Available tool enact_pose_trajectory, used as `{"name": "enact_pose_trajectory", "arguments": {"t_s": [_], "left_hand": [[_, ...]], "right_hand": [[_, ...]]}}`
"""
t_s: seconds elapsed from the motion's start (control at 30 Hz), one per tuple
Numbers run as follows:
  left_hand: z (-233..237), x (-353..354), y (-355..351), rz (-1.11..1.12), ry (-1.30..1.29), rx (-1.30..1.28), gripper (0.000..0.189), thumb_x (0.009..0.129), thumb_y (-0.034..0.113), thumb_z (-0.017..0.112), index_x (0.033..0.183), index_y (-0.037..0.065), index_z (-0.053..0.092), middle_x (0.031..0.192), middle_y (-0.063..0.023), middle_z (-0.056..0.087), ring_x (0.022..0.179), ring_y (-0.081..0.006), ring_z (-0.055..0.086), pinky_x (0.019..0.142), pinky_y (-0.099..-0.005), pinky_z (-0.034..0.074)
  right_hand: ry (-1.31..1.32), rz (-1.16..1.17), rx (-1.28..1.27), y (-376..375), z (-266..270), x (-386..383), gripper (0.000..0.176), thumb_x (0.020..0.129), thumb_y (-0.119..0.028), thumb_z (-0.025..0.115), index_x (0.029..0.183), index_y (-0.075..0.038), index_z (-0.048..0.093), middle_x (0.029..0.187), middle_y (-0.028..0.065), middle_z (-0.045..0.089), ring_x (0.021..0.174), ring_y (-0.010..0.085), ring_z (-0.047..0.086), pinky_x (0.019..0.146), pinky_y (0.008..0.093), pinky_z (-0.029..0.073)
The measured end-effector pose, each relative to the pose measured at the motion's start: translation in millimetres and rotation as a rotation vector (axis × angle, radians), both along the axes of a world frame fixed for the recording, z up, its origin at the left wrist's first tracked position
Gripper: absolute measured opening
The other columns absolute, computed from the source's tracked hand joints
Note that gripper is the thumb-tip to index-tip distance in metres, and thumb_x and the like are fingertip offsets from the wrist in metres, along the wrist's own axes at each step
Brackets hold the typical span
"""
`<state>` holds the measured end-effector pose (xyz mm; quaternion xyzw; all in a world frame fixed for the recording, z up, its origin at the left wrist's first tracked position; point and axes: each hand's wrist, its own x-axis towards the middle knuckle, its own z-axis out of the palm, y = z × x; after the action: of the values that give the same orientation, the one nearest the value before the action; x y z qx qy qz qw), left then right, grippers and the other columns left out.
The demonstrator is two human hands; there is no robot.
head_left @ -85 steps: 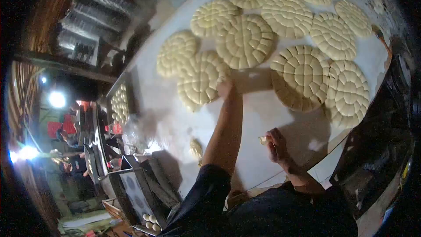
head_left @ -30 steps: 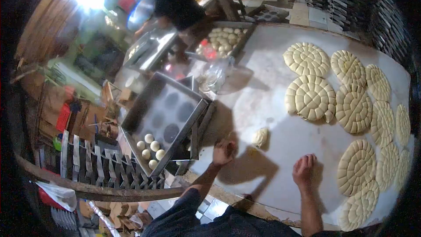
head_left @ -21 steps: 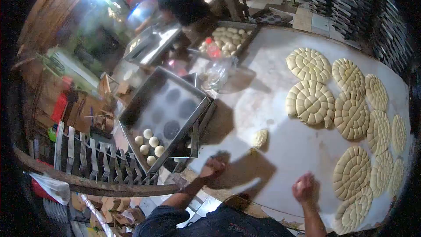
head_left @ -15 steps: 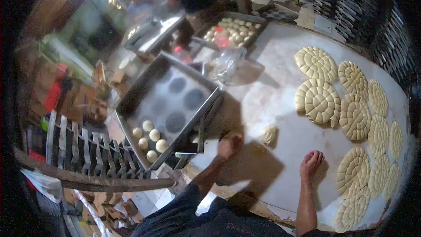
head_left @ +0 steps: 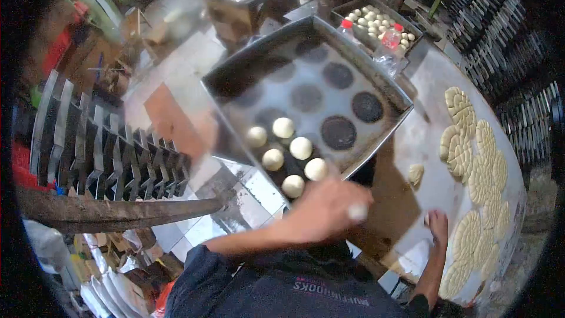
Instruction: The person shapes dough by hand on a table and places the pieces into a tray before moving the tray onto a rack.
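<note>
As the left hand [head_left: 326, 203], fingers curled round something pale [head_left: 357, 212], passes the square metal tray [head_left: 321, 109]'s near corner, the right hand [head_left: 437, 225] curls

The person wears a dark shirt [head_left: 259, 294], almost black. Its short sleeves [head_left: 197, 271] are the same dark color and stop near the elbows. Small pink and pale letters [head_left: 332, 292] run across the front, a bit blurry.

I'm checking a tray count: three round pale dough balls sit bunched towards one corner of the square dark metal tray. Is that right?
Not three: the head view shows six round pale dough balls, bunched towards one corner of the square dark metal tray.
</note>
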<state>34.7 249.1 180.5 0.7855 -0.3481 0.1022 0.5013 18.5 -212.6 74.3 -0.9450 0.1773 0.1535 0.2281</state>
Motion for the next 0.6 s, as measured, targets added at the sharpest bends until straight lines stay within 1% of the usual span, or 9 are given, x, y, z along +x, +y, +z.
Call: {"name": "enact_pose_trajectory", "arguments": {"t_s": [0.03, 0.07, 0.13, 0.2, 0.3, 0.4, 0.47, 0.53, 0.6], "left_hand": [[9, 6, 34, 0.304, 0.008, 0.292, 0.04, 0.078, 0.009, 0.065, 0.118, 0.011, 0.061, 0.111, -0.0074, 0.064, 0.102, -0.0262, 0.061, 0.097, -0.0425, 0.037], [21, 24, 68, 0.49, 0.01, 0.452, 0.038, 0.078, 0.008, 0.065, 0.116, 0.012, 0.061, 0.109, -0.0063, 0.065, 0.099, -0.0254, 0.062, 0.099, -0.0475, 0.032], [10, 63, 128, 0.815, -0.027, 0.753, 0.037, 0.075, 0.016, 0.069, 0.112, 0.016, 0.064, 0.1, -0.0062, 0.067, 0.096, -0.0244, 0.064, 0.099, -0.0555, 0.03], [-21, 92, 176, 0.759, 0.132, 0.908, 0.045, 0.074, 0.022, 0.07, 0.118, 0.017, 0.061, 0.107, -0.008, 0.067, 0.102, -0.0236, 0.064, 0.101, -0.0573, 0.031], [-18, 113, 183, 0.595, 0.416, 1.051, 0.05, 0.077, 0.022, 0.067, 0.125, 0.015, 0.055, 0.117, -0.0108, 0.064, 0.11, -0.0256, 0.061, 0.103, -0.0601, 0.03], [-23, 115, 194, 0.509, 0.363, 1.038, 0.053, 0.079, 0.02, 0.066, 0.129, 0.009, 0.052, 0.125, -0.0158, 0.06, 0.118, -0.0289, 0.057, 0.106, -0.0589, 0.029], [-5, 69, 197, 0.669, 0.05, 0.744, 0.059, 0.08, 0.015, 0.065, 0.134, 0.002, 0.046, 0.127, -0.0217, 0.057, 0.12, -0.036, 0.054, 0.107, -0.0511, 0.033], [40, 11, 202, 0.798, -0.003, 0.542, 0.059, 0.08, 0.011, 0.065, 0.135, 0.0, 0.046, 0.125, -0.0221, 0.057, 0.118, -0.0382, 0.054, 0.104, -0.0463, 0.038], [37, -42, 228, 0.914, 0.018, 0.331, 0.055, 0.079, 0.006, 0.063, 0.133, 0.001, 0.049, 0.117, -0.0201, 0.059, 0.109, -0.0348, 0.058, 0.095, -0.0412, 0.044]], "right_hand": [[-0.032, 0.075, 0.035, 58, 39, 23, 0.023, 0.093, -0.018, 0.052, 0.101, 0.0, 0.063, 0.091, 0.0189, 0.065, 0.08, 0.025, 0.063, 0.074, 0.037, 0.05], [-0.177, 0.033, 0.479, 95, 41, 36, 0.025, 0.094, -0.019, 0.052, 0.104, 0.001, 0.063, 0.091, 0.0167, 0.065, 0.083, 0.0227, 0.063, 0.08, 0.0348, 0.05], [-0.39, 0.511, 0.467, 194, 99, 67, 0.027, 0.088, -0.011, 0.06, 0.112, 0.001, 0.06, 0.102, 0.015, 0.063, 0.093, 0.0227, 0.062, 0.082, 0.0344, 0.05], [-0.677, 0.797, 0.431, 284, 133, 94, 0.035, 0.079, -0.005, 0.066, 0.112, 0.0, 0.058, 0.107, 0.0151, 0.06, 0.095, 0.0247, 0.062, 0.082, 0.0322, 0.05], [-0.926, 1.015, 0.542, 390, 133, 140, 0.034, 0.079, -0.011, 0.069, 0.11, -0.002, 0.06, 0.109, 0.016, 0.061, 0.095, 0.0313, 0.063, 0.083, 0.0377, 0.051], [-0.697, 1.164, 0.406, 456, 88, 185, 0.029, 0.081, -0.016, 0.069, 0.106, -0.002, 0.062, 0.106, 0.0168, 0.062, 0.099, 0.0373, 0.06, 0.085, 0.0415, 0.05], [-0.836, 1.196, 0.292, 465, 72, 194, 0.026, 0.08, -0.013, 0.069, 0.103, -0.003, 0.063, 0.104, 0.0155, 0.063, 0.101, 0.035, 0.061, 0.086, 0.0411, 0.05], [-0.963, 1.231, 0.176, 476, 81, 199, 0.022, 0.08, -0.01, 0.068, 0.101, -0.004, 0.065, 0.102, 0.0141, 0.065, 0.102, 0.0326, 0.062, 0.087, 0.0408, 0.049], [-0.847, 1.115, 0.337, 489, 111, 204, 0.025, 0.076, -0.007, 0.066, 0.101, -0.004, 0.066, 0.101, 0.0129, 0.065, 0.101, 0.0329, 0.06, 0.09, 0.0422, 0.048]]}}
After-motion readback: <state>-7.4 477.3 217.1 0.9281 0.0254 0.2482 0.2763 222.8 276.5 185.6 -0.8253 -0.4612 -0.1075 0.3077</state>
